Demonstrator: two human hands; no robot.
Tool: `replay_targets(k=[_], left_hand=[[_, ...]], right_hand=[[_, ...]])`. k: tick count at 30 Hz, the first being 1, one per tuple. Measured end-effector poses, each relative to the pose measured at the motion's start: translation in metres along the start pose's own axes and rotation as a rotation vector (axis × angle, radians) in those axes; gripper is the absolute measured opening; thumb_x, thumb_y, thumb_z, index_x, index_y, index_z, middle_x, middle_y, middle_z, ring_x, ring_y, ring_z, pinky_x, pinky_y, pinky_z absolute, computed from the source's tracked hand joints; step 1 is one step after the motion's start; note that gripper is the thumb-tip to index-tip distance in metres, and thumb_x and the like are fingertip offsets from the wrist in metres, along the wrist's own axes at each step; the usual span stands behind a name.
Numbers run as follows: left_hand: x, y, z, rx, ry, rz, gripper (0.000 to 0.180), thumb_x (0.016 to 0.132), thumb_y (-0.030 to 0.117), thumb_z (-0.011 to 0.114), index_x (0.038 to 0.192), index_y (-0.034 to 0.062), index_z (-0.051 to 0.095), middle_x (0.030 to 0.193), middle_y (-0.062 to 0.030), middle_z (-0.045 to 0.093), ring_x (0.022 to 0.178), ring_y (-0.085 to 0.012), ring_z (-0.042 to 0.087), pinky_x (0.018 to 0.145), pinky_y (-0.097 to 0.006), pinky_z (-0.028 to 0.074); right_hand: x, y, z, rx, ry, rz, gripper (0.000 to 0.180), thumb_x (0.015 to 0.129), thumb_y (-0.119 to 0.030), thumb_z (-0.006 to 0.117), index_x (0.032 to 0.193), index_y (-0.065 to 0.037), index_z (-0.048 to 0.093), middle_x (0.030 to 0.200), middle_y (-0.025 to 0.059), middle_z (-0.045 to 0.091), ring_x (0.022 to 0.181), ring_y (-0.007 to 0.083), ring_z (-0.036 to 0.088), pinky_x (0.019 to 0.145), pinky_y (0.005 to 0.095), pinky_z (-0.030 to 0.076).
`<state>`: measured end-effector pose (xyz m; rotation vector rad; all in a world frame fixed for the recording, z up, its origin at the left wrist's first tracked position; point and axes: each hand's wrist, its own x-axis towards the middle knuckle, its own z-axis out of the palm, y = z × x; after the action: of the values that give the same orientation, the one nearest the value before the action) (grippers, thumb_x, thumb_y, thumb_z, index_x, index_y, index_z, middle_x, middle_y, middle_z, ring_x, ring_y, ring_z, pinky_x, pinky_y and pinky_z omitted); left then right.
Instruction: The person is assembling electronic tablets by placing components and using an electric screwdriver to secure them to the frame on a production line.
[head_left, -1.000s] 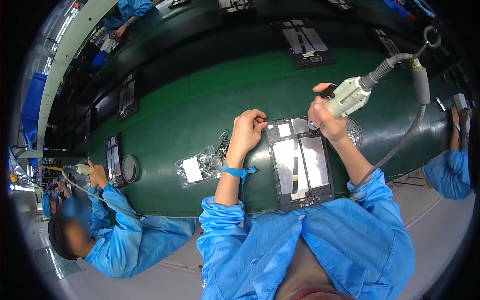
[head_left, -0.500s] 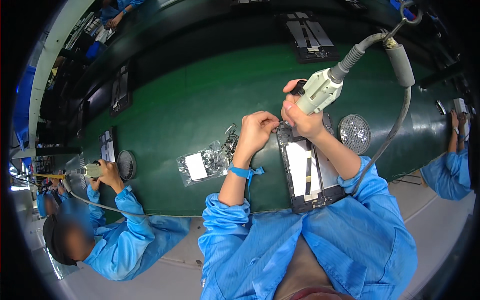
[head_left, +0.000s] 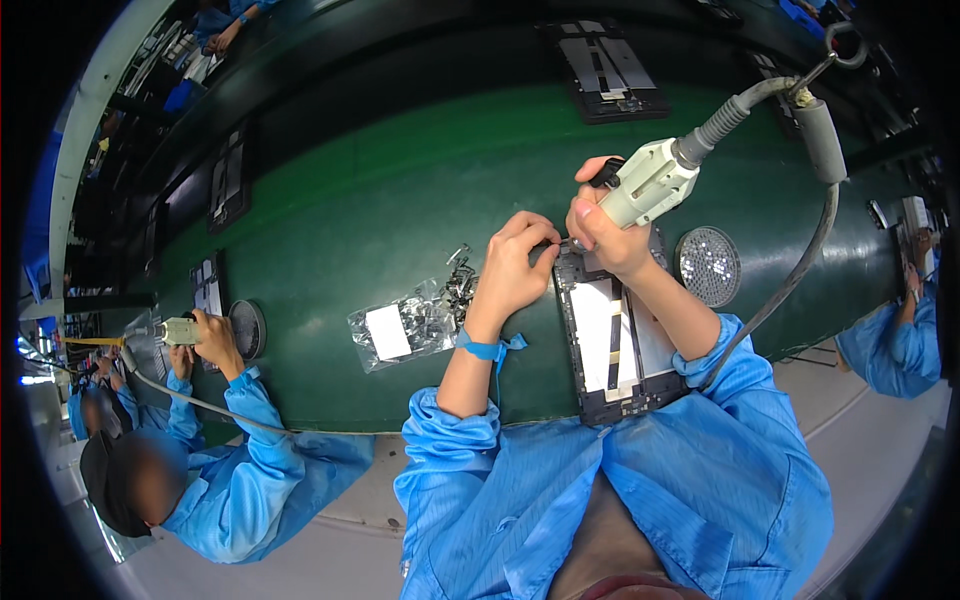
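Observation:
My right hand is wrapped round a cream-coloured electric screwdriver, its cable rising to a hook at the upper right. Its tip is hidden behind my fingers, over the far left corner of an opened tablet. That tablet has a black frame with white panels and lies at the bench's near edge, touching my jacket. Beside the same corner is my left hand, thumb and fingers pinched together; whatever is between them is too small to make out. A blue wrist strap circles my left wrist.
Left of my hand lie a clear plastic bag with a white label and a pile of small black parts. A round dish of screws stands to the right. Further tablets lie beyond. A co-worker holds another screwdriver at left.
The screwdriver and its cable have shifted slightly right. My left fingers have bent a little more at the tablet's corner. The tablets at the back have moved slightly left.

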<state>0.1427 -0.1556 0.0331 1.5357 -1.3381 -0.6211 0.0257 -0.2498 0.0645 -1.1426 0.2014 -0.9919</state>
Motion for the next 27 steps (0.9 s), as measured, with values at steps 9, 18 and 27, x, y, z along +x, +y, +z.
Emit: replay_targets(k=[9,18,27], left_hand=[[-0.001,0.01,0.0,0.202,0.034,0.173,0.021,0.061,0.01,0.077,0.08,0.0075,0.069,0.105,-0.007,0.058,0.105,-0.0262,0.048,0.089,-0.039,0.033],[-0.001,0.006,0.003,0.225,0.056,0.204,0.014,0.061,0.011,0.077,0.072,0.0089,0.07,0.105,-0.0031,0.06,0.103,-0.0227,0.049,0.083,-0.036,0.027],[-0.002,0.005,0.004,0.213,0.061,0.218,0.012,0.061,0.01,0.076,0.072,0.0088,0.071,0.102,-0.0014,0.06,0.102,-0.0222,0.049,0.083,-0.037,0.027]], right_hand=[[-0.002,0.0,0.0,0.017,-0.008,-0.009,0.027,0.084,0.003,0.053,0.109,0.003,0.042,0.06,-0.0002,0.046,0.046,0.0053,0.043,0.042,0.0202,0.035],[-0.001,0.002,-0.002,-0.014,-0.013,-0.018,0.027,0.085,0.002,0.054,0.11,0.003,0.043,0.06,-0.0007,0.046,0.045,0.0047,0.042,0.041,0.0202,0.034],[-0.003,0.003,-0.001,-0.016,-0.015,-0.006,0.028,0.084,0.002,0.054,0.11,0.003,0.043,0.059,-0.0015,0.045,0.045,0.0041,0.041,0.041,0.0198,0.034]])
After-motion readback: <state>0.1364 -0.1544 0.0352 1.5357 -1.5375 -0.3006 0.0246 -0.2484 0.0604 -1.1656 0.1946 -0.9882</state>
